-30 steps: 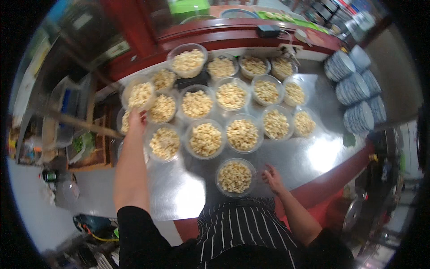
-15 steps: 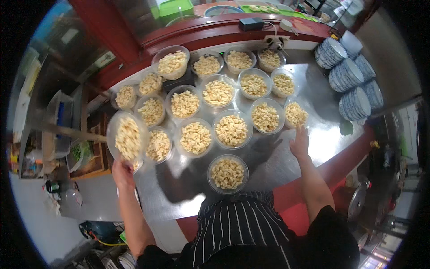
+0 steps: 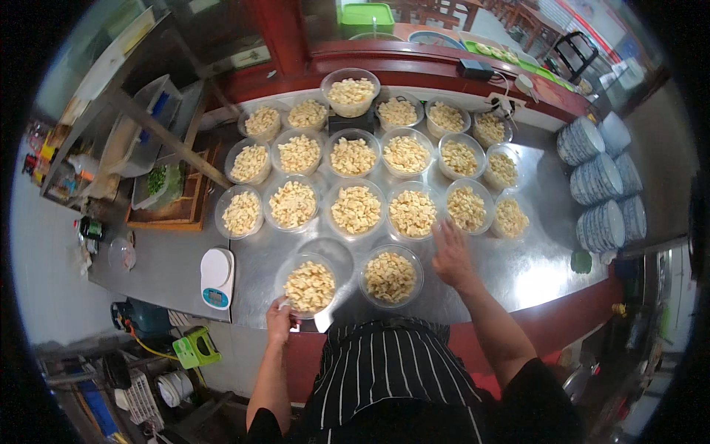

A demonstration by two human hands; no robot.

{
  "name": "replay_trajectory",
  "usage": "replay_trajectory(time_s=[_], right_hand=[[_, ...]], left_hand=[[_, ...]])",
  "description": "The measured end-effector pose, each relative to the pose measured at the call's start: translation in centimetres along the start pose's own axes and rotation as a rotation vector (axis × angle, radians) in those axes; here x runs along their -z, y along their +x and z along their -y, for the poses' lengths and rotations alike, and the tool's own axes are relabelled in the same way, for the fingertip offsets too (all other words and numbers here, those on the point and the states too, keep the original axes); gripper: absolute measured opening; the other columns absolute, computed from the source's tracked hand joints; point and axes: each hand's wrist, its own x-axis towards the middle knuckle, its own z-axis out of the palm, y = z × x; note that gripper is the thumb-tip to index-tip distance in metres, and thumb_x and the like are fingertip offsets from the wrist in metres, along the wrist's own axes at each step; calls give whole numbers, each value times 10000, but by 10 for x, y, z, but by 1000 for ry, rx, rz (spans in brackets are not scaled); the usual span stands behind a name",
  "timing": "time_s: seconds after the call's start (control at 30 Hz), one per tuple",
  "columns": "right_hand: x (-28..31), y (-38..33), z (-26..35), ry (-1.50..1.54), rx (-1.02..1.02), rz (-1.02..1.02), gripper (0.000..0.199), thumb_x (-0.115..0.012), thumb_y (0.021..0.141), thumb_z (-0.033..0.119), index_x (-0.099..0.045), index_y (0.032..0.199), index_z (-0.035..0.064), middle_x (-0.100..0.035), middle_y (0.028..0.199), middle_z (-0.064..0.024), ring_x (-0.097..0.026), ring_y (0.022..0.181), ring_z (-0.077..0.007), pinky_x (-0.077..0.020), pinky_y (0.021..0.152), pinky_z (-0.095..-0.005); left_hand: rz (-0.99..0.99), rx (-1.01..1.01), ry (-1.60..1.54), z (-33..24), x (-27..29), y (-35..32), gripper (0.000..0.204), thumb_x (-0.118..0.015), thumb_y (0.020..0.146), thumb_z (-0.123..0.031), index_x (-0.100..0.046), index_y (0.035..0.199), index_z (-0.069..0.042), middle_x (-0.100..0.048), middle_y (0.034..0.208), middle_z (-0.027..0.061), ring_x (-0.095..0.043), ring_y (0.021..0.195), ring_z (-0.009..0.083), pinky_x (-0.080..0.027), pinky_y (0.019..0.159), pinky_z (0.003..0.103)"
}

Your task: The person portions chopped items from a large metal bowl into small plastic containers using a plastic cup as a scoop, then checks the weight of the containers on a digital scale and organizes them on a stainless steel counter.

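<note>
I saw a steel tabletop (image 3: 532,266) filling the middle of the frame, glare pooled on it at the lower right. A dark red ledge (image 3: 414,70) ran along its far edge at the top. At the upper left stood a metal shelf rack (image 3: 111,140) and a wooden tray (image 3: 174,211). Stacks of patterned bowls (image 3: 599,177) sat at the right. Pale grey floor (image 3: 44,281) showed at the left, with a green crate (image 3: 365,16) at top centre.
</note>
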Motion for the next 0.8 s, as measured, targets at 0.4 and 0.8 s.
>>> replay_trajectory(time_s=[0.4,0.8], right_hand=[[-20,54,108,2,247,221,607,-522,922,335,-345,1429,52,-307,1484,-215,-246,1404,-365,-192,1139,-521],[-21,122,257,153,479,297,629,-485,939,339,-291,1449,26,-277,1512,-190,-255,1409,-331,-183,1160,-460]], left_hand=[[145,-55,64,39,-28,-11,281,-568,918,-111,-524,1180,-19,-623,671,72,-560,459,138,-440,414,259],[221,49,-33,41,-18,-13,442,-576,946,-202,-461,1357,-85,-653,769,62,-549,456,116,-412,398,227]])
